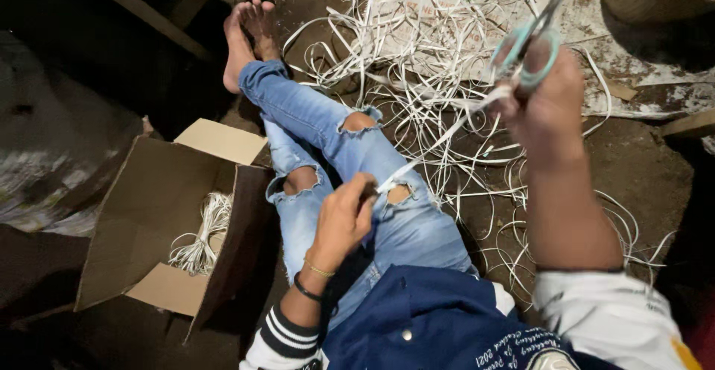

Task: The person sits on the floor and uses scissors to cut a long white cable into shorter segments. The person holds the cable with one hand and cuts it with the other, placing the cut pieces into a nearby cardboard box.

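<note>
View from above of a seated person working a white strip (439,141). The strip's long axis runs diagonally, from lower left above the lap up to the upper right, and it is drawn nearly straight between the two hands. The left hand (344,217) is closed, pinching the strip's lower end just above the torn knees of the blue jeans (387,221). The right hand (547,106), raised and well apart from the left, is closed around the teal handles of a pair of scissors (530,39) and also grips the strip's upper end. Loose white strips (417,50) lie tangled on the dirt floor (640,169) beyond the legs. To the left stands an open cardboard box (149,214) holding a bundle of strips (201,240). The surroundings are dim.
</note>
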